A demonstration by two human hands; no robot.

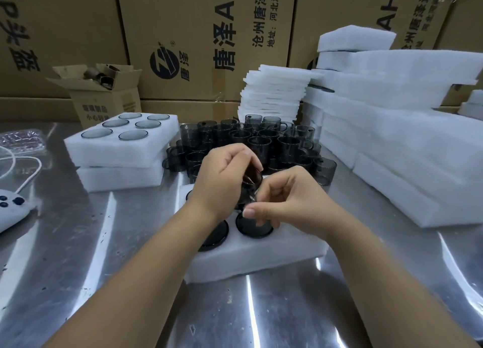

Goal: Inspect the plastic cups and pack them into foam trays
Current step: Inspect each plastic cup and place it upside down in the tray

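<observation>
One dark cup, held over the foam tray; my left grip and right grip both clamped round it. Loose cups heaped behind the tray.

My left hand covers most of the cup; I cannot tell whether my right hand pinches it. Both hands hide the tray's far holes. The left edge cuts off a white device; the top edge, the cartons. Contents of the small box: indistinct.
</observation>
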